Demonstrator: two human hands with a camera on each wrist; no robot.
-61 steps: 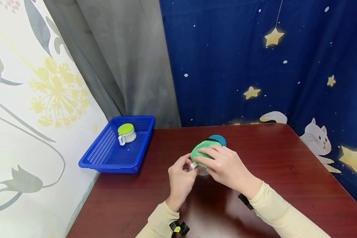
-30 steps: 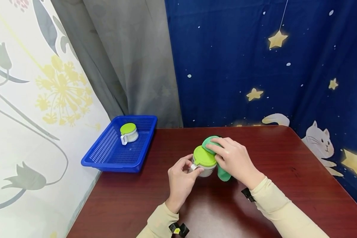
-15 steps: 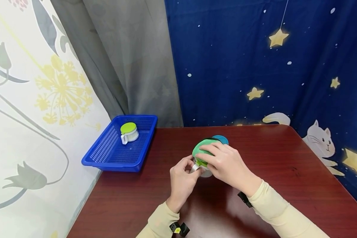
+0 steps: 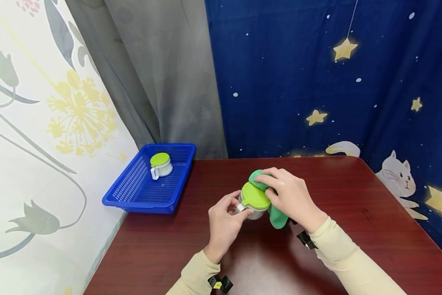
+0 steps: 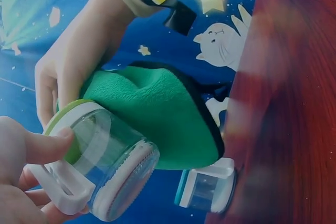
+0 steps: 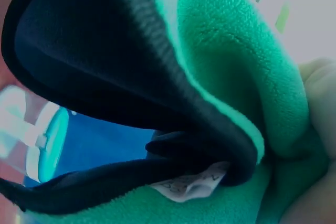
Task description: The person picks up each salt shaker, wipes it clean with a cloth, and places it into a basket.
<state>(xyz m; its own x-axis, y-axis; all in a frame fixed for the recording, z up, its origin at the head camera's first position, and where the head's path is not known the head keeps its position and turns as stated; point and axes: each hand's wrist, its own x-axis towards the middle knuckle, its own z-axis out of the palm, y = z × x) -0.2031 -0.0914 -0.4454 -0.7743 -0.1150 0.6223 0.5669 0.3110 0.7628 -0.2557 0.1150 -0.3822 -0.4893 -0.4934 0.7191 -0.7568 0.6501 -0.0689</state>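
Now, L hand [image 4: 224,217]: grips jar [image 4: 255,200].
R hand [image 4: 290,196]: grips cloth [image 4: 278,218].
Cloth step: wiping — I'd est.
Jar, next: needs steady hold.

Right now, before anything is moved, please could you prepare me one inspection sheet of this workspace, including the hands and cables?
Surface: glossy red-brown table, bright reflection at the near side.
Job's things: green-lidded jar, raised and tilted; green cloth at its top.
Clutter: blue basket holding a second jar; blue-lidded jar on the table.
Hands: left hand grips the raised jar; right hand holds the cloth.
Cables: nothing seen.
Surroundings: grey curtain; starry blue curtain.
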